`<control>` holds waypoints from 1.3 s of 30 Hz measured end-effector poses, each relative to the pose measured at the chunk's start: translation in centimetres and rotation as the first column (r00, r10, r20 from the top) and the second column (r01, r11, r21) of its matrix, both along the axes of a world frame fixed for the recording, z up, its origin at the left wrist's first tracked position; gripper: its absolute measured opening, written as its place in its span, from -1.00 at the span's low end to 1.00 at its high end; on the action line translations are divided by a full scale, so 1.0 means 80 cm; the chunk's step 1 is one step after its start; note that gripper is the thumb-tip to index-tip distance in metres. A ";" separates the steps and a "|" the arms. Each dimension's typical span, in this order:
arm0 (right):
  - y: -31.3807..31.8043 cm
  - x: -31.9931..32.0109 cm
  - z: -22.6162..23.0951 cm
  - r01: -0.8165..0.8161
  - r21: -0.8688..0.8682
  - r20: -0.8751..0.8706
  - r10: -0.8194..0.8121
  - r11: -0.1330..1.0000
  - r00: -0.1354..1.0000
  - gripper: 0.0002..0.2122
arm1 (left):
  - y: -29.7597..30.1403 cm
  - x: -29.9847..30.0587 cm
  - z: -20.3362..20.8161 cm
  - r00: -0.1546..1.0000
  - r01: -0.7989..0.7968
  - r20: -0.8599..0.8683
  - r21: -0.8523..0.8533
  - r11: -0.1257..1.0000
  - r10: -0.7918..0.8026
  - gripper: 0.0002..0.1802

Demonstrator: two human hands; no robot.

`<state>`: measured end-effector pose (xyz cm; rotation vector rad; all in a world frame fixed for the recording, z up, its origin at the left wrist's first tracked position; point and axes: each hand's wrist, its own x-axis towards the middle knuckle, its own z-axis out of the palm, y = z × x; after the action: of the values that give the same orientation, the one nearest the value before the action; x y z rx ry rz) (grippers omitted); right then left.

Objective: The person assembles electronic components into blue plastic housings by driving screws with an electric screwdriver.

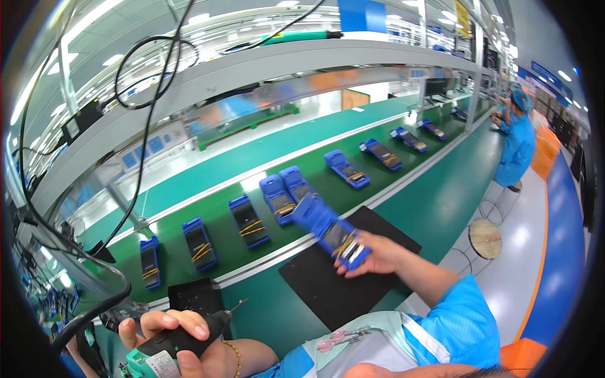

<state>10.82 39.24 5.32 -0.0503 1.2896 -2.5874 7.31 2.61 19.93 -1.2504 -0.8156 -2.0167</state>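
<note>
Ctr: R hand grips lower-right end of blue case; remainder extends up-left beyond fingertips, over blk mat. Lower L: L hand wraps blk/grn screwdriver; wht label on grn end, print too small for me to read.

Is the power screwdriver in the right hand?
No, the left hand holds the green-and-black power screwdriver, while the right hand grips a blue case.

the left hand curls low, the right hand grips farther forward
</note>
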 end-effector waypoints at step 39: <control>0.139 0.006 -0.026 0.183 0.721 -0.514 -0.338 -0.668 0.789 -0.57 | 0.045 -0.004 -0.010 0.997 0.049 0.060 -0.092 0.995 -0.044 -0.30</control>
<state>11.32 50.35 3.26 1.0217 3.3941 -0.0807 6.97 6.20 19.15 -1.2784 -0.9256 -2.0816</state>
